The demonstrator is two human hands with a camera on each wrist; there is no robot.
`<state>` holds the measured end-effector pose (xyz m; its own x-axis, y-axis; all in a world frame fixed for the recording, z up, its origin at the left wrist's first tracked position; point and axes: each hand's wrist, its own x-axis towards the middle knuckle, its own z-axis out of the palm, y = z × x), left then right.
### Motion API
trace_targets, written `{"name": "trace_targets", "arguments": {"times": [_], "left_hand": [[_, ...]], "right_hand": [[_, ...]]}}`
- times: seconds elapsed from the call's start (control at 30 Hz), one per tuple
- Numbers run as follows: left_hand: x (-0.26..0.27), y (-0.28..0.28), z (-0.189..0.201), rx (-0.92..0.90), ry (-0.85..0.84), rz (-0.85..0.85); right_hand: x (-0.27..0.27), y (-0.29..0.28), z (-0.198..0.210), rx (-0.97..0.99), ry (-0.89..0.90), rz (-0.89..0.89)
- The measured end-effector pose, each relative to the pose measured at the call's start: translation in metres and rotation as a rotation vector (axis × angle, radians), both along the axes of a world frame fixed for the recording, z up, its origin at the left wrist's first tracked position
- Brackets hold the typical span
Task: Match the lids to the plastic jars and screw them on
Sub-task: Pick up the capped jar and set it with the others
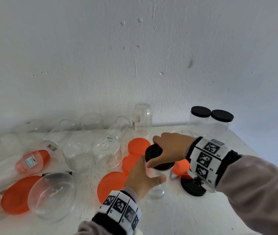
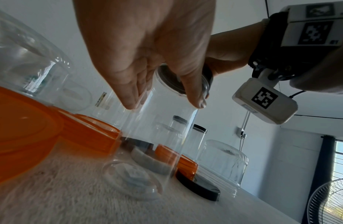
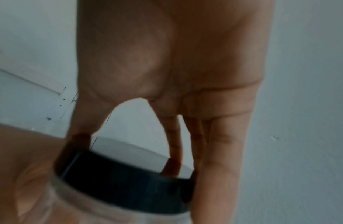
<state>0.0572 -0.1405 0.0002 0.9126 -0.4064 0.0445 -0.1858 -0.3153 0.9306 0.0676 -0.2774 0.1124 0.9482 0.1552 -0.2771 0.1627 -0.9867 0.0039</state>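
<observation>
1. The jar (image 1: 158, 182) is a tall, clear plastic cylinder standing upright on the white desk (image 1: 194, 216), with a black lid (image 1: 153, 153) sitting on its mouth.
2. The left hand (image 1: 143, 178) wraps the upper wall of the jar, thumb on the near side and fingers (image 2: 128, 97) on the far side. The right hand (image 1: 170, 148) reaches over from the right and clamps the rim of the black lid with thumb and fingers.
3. The jar looks empty. Two more clear jars with black lids (image 1: 211, 119) stand at the back right by the wall. Several clear containers (image 1: 107, 153) sit mouth-down to the left, with loose orange lids (image 1: 139, 145) lying flat among them, and another black lid (image 1: 192, 186) lies under the right wrist.
</observation>
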Motion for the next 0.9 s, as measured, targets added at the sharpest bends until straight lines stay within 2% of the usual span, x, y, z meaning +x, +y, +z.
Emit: {"name": "trace_targets", "arguments": {"times": [0.1, 0.2, 0.3, 0.47, 0.77, 0.9], "left_hand": [[-0.001, 0.001, 0.002, 0.012, -0.007, 0.001], [-0.001, 0.000, 0.001, 0.011, 0.003, 0.007], [-0.001, -0.002, 0.001, -0.005, 0.017, 0.022], [-0.002, -0.002, 0.001, 0.000, 0.020, 0.024], [0.001, 0.000, 0.001, 0.030, 0.022, -0.017], [0.002, -0.001, 0.000, 0.025, 0.032, 0.005]], "right_hand": [[-0.001, 0.003, -0.003, -0.034, -0.039, -0.024], [0.000, -0.001, 0.006, 0.057, 0.096, -0.010], [0.000, -0.004, 0.014, 0.088, 0.182, 0.081], [0.002, -0.006, 0.012, 0.082, 0.150, 0.110], [0.002, 0.002, 0.007, 0.002, 0.074, 0.015], [0.002, -0.001, 0.011, 0.052, 0.139, 0.031]]}}
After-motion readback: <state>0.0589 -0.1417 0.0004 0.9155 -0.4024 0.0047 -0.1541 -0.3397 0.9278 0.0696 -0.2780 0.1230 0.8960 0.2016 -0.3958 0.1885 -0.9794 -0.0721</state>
